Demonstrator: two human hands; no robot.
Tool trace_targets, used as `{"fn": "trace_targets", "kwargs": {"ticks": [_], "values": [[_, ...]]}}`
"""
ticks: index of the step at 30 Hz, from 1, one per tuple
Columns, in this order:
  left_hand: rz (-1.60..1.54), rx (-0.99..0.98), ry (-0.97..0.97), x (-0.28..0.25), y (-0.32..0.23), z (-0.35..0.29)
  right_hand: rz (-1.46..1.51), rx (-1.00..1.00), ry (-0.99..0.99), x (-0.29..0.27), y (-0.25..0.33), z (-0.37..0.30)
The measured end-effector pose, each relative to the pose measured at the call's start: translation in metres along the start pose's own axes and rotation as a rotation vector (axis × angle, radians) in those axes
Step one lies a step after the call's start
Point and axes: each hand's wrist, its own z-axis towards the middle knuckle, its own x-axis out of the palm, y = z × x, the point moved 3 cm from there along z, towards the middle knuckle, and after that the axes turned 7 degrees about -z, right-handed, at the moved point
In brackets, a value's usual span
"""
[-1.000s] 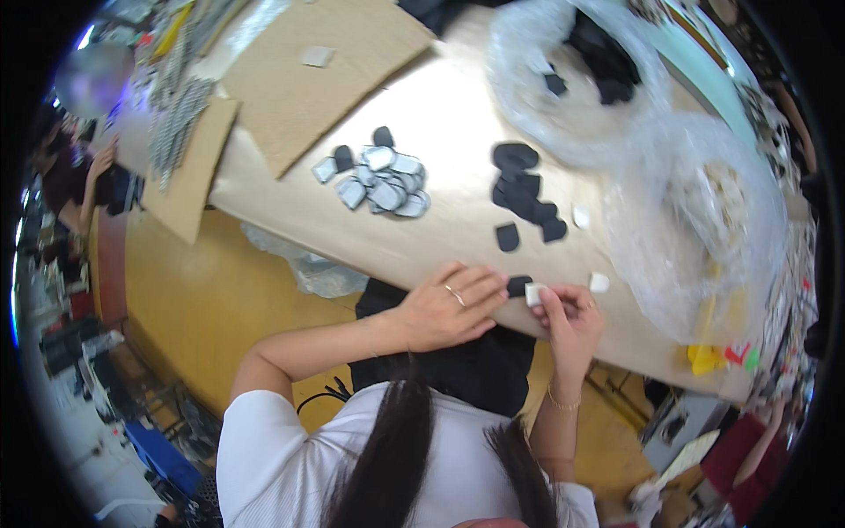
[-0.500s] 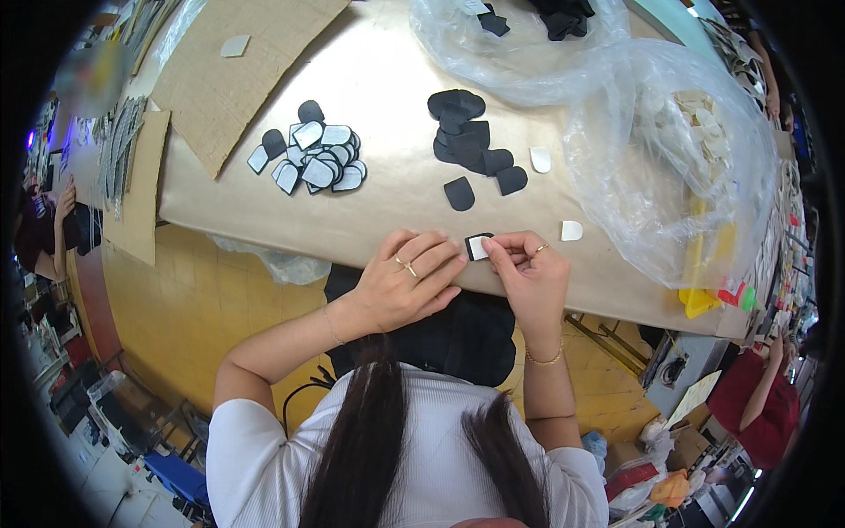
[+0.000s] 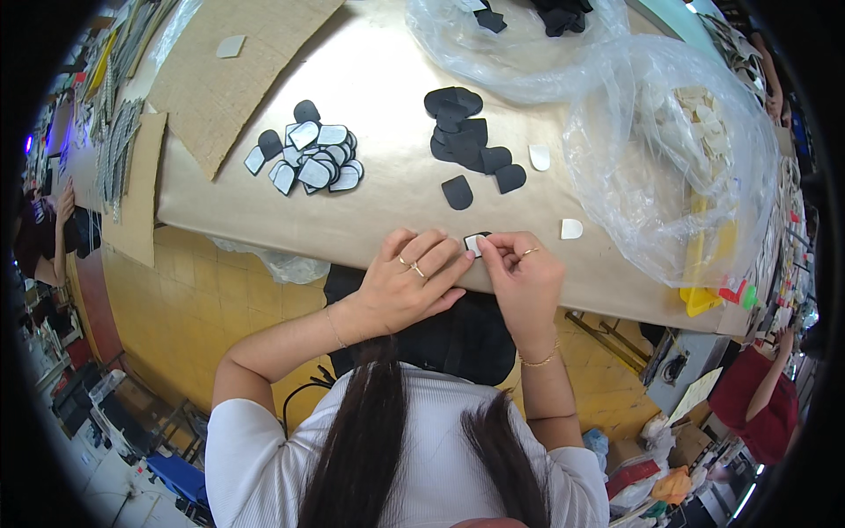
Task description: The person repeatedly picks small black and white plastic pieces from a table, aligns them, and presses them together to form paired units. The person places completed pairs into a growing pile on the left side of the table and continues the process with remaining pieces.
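At the table's near edge, a small white round-ended patch (image 3: 473, 246) lies over a black patch (image 3: 467, 241) of similar shape, whose dark rim shows around it. My right hand (image 3: 526, 277) pinches the white patch at its right side with thumb and forefinger. My left hand (image 3: 407, 280) lies flat, fingers stretched out, with the fingertips touching the left side of the patches. Farther off is a heap of loose black patches (image 3: 458, 191). Two single white patches (image 3: 571, 229) lie to the right. On the left sits a pile of black patches with white faces (image 3: 318, 173).
A clear plastic bag (image 3: 607, 167) with white pieces inside spreads over the right side, a yellow object (image 3: 701, 302) by it. Cardboard sheets (image 3: 207, 97) cover the far left. Other people (image 3: 755, 400) are at both sides.
My left fingertips have shifted slightly right, onto the patches. My right hand has moved a little left and covers more of the white patch.
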Motion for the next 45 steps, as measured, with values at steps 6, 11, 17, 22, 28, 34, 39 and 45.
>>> {"fn": "trace_targets", "kwargs": {"ticks": [6,11,17,22,28,34,39,45], "values": [[0.0,-0.009,0.021,-0.002,-0.001,0.003,-0.415,-0.025,-0.072,-0.004,-0.002,-0.001],[-0.073,-0.039,0.019,-0.002,0.002,0.004,-0.201,-0.099,-0.066,-0.009,-0.008,0.001],[-0.167,-0.251,-0.118,0.001,0.001,0.014,-0.264,-0.322,0.042,-0.005,-0.006,-0.002],[-0.157,-0.354,-0.13,0.005,-0.004,0.023,-0.237,-0.37,0.031,-0.007,-0.011,-0.002],[-0.345,-0.359,-0.084,0.005,-0.002,0.03,-0.165,-0.36,-0.005,-0.01,-0.014,-0.004],[-1.164,-0.911,0.107,-0.004,0.003,0.024,0.209,-0.232,0.065,-0.018,-0.014,-0.008],[-1.767,-0.98,0.138,-0.007,0.008,0.027,0.288,-0.265,0.093,-0.026,-0.005,-0.01],[-2.012,-1.003,0.117,-0.007,0.003,0.028,0.297,-0.381,0.046,-0.031,0.001,-0.011]]}}
